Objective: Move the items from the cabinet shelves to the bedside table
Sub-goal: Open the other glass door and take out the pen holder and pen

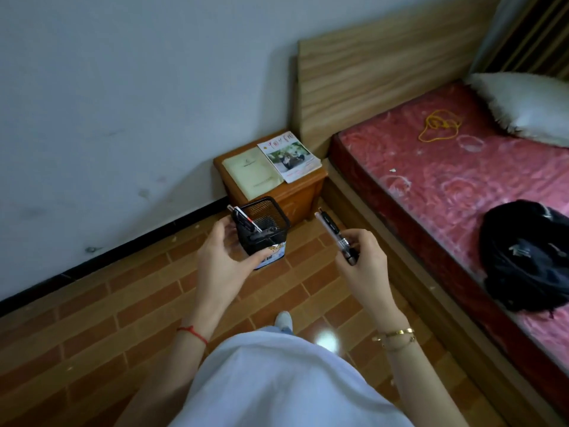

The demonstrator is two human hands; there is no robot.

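My left hand (220, 258) grips a black mesh pen holder (264, 228) with a few pens leaning inside it, held in the air above the floor. My right hand (360, 261) holds a pen (334, 235) with a clear barrel and black grip, its tip pointing up and away. Beyond both hands stands the small wooden bedside table (300, 195) against the wall. On its top lie a pale yellow-green booklet (251, 172) and a magazine (289, 155) with a photo cover, side by side.
A bed with a red patterned mattress (446, 180) and wooden headboard (378, 66) fills the right side. On it lie a black backpack (529, 257), a white pillow (529, 106) and a yellow cord (437, 126). Brick-patterned floor (107, 318) lies below.
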